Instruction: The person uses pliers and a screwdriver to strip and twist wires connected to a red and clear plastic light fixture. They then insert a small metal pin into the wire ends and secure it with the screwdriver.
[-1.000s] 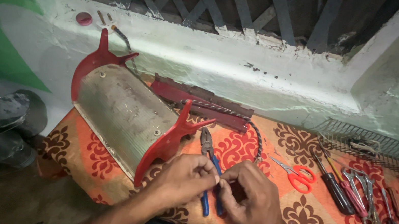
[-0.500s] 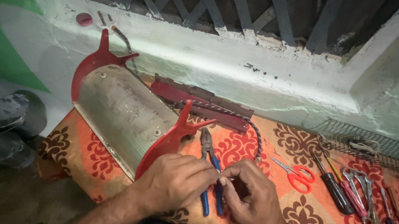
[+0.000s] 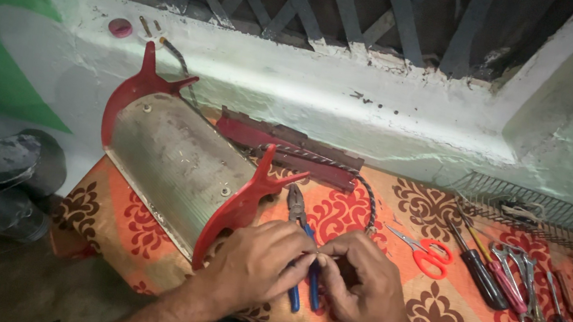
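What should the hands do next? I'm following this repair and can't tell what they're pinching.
Probably keep working the small piece, too small to identify, pinched between the fingertips of the left hand and right hand. If it needs gripping, the blue-handled pliers lie right beneath them on the patterned cloth.

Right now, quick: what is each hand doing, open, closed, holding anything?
Left hand: fingers pinched at something too small to make out, above the blue-handled pliers.
Right hand: curled, fingertips meeting the left's; what it grips cannot be told.
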